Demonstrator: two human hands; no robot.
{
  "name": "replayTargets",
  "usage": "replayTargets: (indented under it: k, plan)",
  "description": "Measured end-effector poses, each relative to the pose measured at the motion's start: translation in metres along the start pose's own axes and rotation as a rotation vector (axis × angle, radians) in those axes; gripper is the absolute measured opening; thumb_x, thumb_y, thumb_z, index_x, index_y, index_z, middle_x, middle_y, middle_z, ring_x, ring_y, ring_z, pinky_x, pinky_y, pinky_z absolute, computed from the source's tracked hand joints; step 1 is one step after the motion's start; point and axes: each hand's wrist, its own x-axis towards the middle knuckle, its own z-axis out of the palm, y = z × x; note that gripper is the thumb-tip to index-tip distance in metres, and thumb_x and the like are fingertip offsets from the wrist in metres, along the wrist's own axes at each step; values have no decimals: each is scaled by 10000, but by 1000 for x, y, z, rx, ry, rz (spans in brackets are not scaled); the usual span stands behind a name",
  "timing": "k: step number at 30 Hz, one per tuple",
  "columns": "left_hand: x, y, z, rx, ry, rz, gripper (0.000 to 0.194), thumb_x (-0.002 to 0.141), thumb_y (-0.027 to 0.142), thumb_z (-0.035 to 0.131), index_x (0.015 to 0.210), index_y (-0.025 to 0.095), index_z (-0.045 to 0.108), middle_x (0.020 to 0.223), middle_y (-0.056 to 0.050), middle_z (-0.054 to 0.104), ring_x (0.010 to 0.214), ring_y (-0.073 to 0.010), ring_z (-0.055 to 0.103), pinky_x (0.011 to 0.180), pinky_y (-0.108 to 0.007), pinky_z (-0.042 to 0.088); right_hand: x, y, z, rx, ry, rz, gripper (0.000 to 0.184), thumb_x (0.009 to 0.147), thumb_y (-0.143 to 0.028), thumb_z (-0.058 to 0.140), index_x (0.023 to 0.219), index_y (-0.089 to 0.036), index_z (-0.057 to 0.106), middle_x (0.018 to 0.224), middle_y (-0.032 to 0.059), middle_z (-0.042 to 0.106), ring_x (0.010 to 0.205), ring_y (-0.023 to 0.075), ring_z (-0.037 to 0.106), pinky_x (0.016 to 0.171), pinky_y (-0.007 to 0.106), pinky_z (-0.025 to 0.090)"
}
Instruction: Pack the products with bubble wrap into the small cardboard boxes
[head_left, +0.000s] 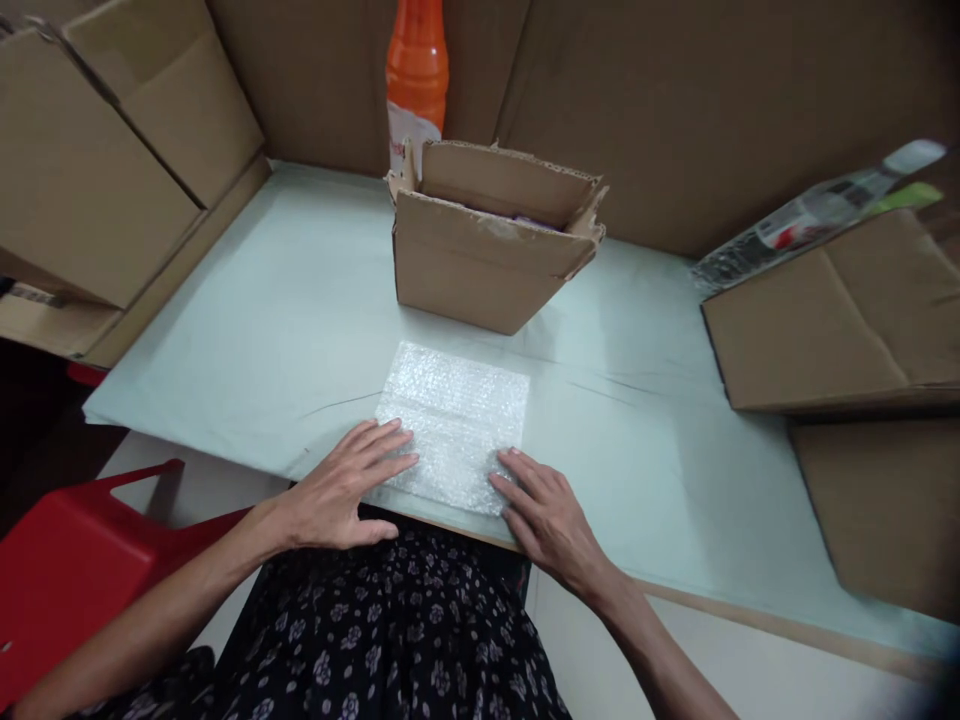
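Note:
A rectangular sheet or pouch of clear bubble wrap (457, 420) lies flat near the front edge of the pale green table (300, 300). On its left side rest the fingertips of my left hand (345, 485), fingers stretched and thumb apart. My right hand (551, 515) touches its lower right side with fingers extended. Neither hand grips the wrap. Just behind it stands a cardboard box (480, 255) with torn upper edges and an open top; something dark and purplish shows inside, too little to name.
Behind the box stands an orange bottle (417, 70). At the right, a clear plastic bottle (802, 225) leans beside cardboard boxes (832, 320). More cardboard boxes (97, 170) line the left side. A red plastic stool (112, 550) sits below the table's left front edge.

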Motion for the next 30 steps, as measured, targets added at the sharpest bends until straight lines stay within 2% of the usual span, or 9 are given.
replayTargets:
  k: [4, 7, 9, 12, 17, 20, 24, 27, 30]
  plan:
    - [2, -1, 7, -46, 118, -52, 591, 861, 196, 643, 1437, 234, 514, 1510, -112, 552, 1465, -285, 441, 1234, -595, 300, 19, -2, 5, 275, 207, 176, 314, 998, -184, 443, 1168, -245, 700, 1156, 75, 758, 1116, 251, 701, 940, 446, 565]
    - [7, -4, 8, -211, 305, -146, 367, 876, 116, 537, 1201, 219, 672, 1231, -75, 737, 1248, -235, 641, 1144, -519, 444, 22, -4, -3, 451, 220, 371, 241, 998, -313, 511, 1136, -248, 697, 1042, 55, 771, 979, 230, 733, 875, 374, 593]
    - [12, -3, 5, -359, 371, -272, 260, 872, 148, 540, 1056, 209, 713, 1064, -52, 773, 1064, -209, 709, 1009, -428, 545, 20, -6, -7, 508, 220, 407, 273, 941, -380, 615, 1162, -235, 680, 1038, 59, 770, 970, 236, 732, 860, 352, 594]
    - [20, 0, -1, -502, 436, -455, 197, 879, 262, 588, 1008, 189, 718, 977, -41, 762, 894, -179, 705, 823, -319, 572, 19, -9, -8, 511, 222, 439, 309, 886, -418, 672, 1122, -218, 688, 984, 57, 763, 885, 227, 719, 789, 330, 588]
    - [37, -1, -9, -443, 500, -540, 322, 872, 332, 607, 1144, 183, 693, 786, 8, 690, 662, -125, 581, 669, -261, 498, 30, -6, -1, 461, 240, 542, 253, 910, -444, 606, 930, -207, 691, 746, 17, 682, 690, 191, 628, 675, 316, 536]
    - [49, -8, -12, -270, 471, -572, 339, 875, 299, 616, 1196, 205, 674, 715, 35, 649, 608, -121, 545, 677, -264, 489, 39, 5, 7, 347, 301, 510, 209, 898, -410, 594, 907, -215, 666, 860, 52, 710, 798, 226, 643, 775, 379, 537]
    - [62, -18, -8, 82, 381, -573, 380, 873, 239, 626, 1250, 195, 639, 946, -49, 720, 893, -220, 649, 865, -352, 507, 44, 20, 22, 107, 346, 432, 174, 900, -372, 581, 934, -220, 660, 1201, 119, 696, 1109, 310, 611, 963, 514, 474]
    - [64, -23, -4, 269, 364, -570, 437, 897, 284, 608, 1312, 149, 592, 1172, -138, 675, 1088, -298, 608, 953, -427, 479, 44, 27, 28, -2, 315, 452, 343, 926, -419, 577, 1186, -202, 635, 1370, 161, 614, 1261, 356, 537, 1006, 574, 440]
    - [65, -25, -4, 298, 329, -626, 543, 895, 354, 620, 1386, 141, 524, 1211, -154, 650, 1130, -326, 579, 967, -456, 467, 46, 34, 29, -15, 275, 462, 496, 939, -495, 554, 1327, -187, 568, 1419, 190, 569, 1344, 385, 471, 1061, 632, 387]
